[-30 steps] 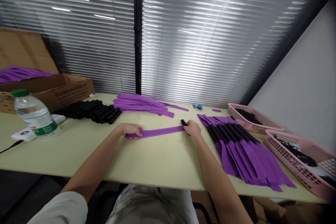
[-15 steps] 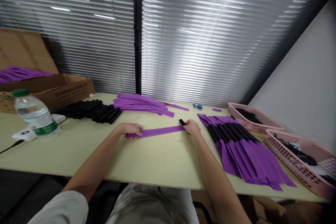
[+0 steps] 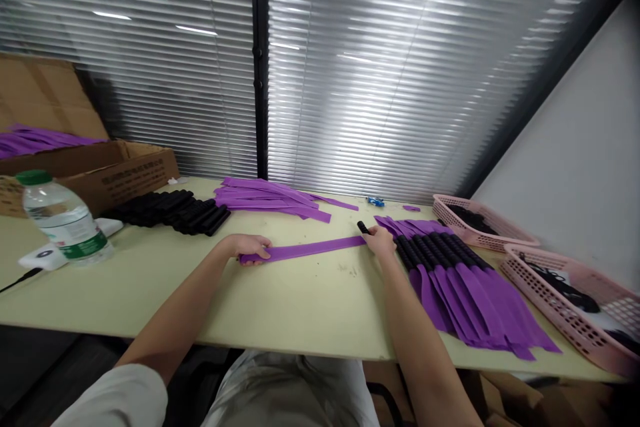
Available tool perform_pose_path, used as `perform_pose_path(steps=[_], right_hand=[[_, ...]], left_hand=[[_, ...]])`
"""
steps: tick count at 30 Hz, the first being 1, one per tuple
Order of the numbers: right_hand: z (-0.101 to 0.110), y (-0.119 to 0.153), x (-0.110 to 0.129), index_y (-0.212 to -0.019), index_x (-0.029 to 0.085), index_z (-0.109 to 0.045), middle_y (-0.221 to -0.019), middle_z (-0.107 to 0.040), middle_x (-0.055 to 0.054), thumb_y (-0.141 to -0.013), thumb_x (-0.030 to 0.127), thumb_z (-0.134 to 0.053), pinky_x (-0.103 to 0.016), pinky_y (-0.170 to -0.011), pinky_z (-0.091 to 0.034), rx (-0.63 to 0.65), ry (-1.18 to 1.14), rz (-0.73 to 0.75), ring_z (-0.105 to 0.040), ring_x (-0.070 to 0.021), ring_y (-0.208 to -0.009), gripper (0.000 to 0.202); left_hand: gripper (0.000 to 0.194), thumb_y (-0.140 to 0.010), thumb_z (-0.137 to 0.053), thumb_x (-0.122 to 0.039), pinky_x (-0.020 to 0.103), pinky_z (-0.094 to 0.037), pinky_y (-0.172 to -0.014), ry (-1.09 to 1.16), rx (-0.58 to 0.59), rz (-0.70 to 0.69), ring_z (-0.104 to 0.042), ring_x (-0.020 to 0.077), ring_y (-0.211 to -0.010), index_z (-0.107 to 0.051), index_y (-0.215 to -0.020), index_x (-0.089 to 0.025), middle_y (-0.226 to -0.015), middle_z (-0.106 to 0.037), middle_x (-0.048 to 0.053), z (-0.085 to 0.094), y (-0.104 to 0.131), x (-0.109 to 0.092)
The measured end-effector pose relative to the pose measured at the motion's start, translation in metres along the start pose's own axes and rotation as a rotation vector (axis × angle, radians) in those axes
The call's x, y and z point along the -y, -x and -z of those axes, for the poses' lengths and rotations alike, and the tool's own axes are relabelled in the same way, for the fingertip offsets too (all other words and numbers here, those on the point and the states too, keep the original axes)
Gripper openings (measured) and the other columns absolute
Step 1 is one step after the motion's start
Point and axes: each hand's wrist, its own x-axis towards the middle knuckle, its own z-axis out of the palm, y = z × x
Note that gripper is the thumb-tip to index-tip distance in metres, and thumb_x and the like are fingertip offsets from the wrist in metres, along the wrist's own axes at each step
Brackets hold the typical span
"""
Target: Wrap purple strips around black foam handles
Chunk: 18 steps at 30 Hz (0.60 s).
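A purple strip stretches nearly straight between my two hands, over the middle of the table. My left hand pinches its left end, thumb on top. My right hand is closed round a short black tube at the strip's right end; most of the tube is hidden by the fingers. Just right of that hand lies a row of purple strips with black ribbed tubes around them. Farther back is a pile of loose purple strips. Several black tubes lie together at the left.
On the left stand a water bottle with a green cap and an open cardboard box holding purple strips. Two pink baskets with black items sit along the right edge. A small blue object lies near the blinds.
My right hand has moved a little to the right with the black tube, and the span of purple strip between my hands is longer. My left hand has stayed in place.
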Motion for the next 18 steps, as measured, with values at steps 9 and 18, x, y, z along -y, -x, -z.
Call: perform_pose_path(steps=[9, 18], right_hand=[[-0.0020, 0.0059, 0.0045, -0.097, 0.028, -0.072, -0.104, -0.071, -0.004, -0.071, 0.031, -0.070, -0.030, -0.078, -0.047, 0.045, 0.001, 0.017, -0.064, -0.0241, -0.100, 0.026], [-0.0021, 0.0064, 0.0071, -0.100, 0.027, -0.071, -0.103, -0.071, -0.007, -0.072, 0.029, -0.068, -0.030, -0.074, -0.048, 0.050, 0.052, 0.024, -0.066, -0.0249, -0.096, 0.028]], left_hand=[[0.040, -0.067, -0.070, -0.043, 0.017, -0.030, -0.033, -0.030, 0.003, 0.002, -0.042, 0.0087, -0.035, -0.047, -0.093, -0.022, -0.053, -0.051, -0.006, -0.0014, 0.0032, -0.0035], [0.042, -0.065, -0.070, -0.042, 0.017, -0.030, -0.033, -0.031, -0.007, 0.003, -0.042, 0.0090, -0.037, -0.047, -0.093, -0.022, -0.054, -0.051, -0.006, -0.0027, 0.0043, -0.0045]])
